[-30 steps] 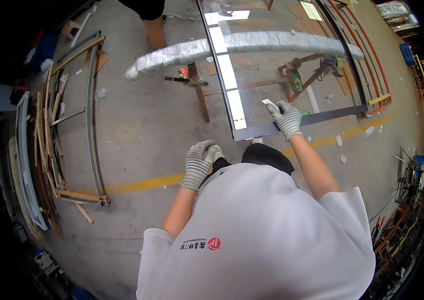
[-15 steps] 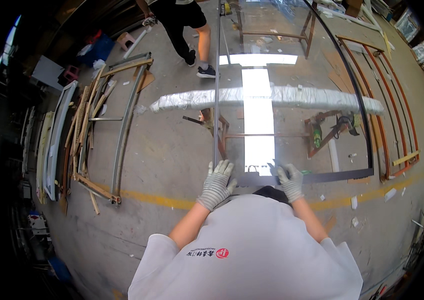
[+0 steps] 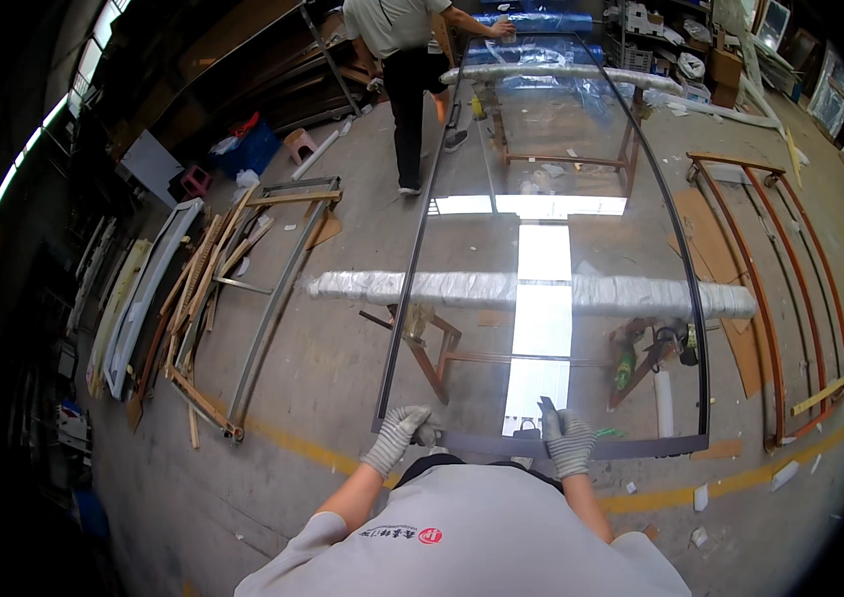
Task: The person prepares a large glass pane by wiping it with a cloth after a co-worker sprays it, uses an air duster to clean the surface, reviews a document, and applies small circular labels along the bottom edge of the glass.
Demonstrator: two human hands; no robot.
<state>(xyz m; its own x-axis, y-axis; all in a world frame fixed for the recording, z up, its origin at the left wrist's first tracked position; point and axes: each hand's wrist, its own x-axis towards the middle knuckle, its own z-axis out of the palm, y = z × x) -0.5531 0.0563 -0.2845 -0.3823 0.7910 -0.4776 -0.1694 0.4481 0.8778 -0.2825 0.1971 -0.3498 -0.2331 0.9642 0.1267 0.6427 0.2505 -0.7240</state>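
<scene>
A large glass panel [image 3: 462,368] with a dark border lies over padded supports in front of me. At its near left corner my gloved left hand [image 3: 401,438] has its fingers curled in at the edge, seemingly gripping the panel there. My gloved right hand [image 3: 568,443] is at the near edge, right of the middle. From its closed fingers a small dark pointed tool [image 3: 547,407] sticks up, its exact kind hard to make out. A bright window reflection [image 3: 540,338] runs down the glass between the hands.
Two wrapped padded bars [image 3: 372,288] [image 3: 631,76] carry the panel. Beyond its far left side, a co-worker [image 3: 397,60] rests a hand near the far end. Metal frames with wood strips [image 3: 205,269] lie left; an orange rack [image 3: 790,289] stands right. Scraps [image 3: 701,497] litter the floor.
My view has tilted up, showing the panel's far end. The co-worker now reaches an arm to that end. My left hand's fingers have gone from laid out to curled.
</scene>
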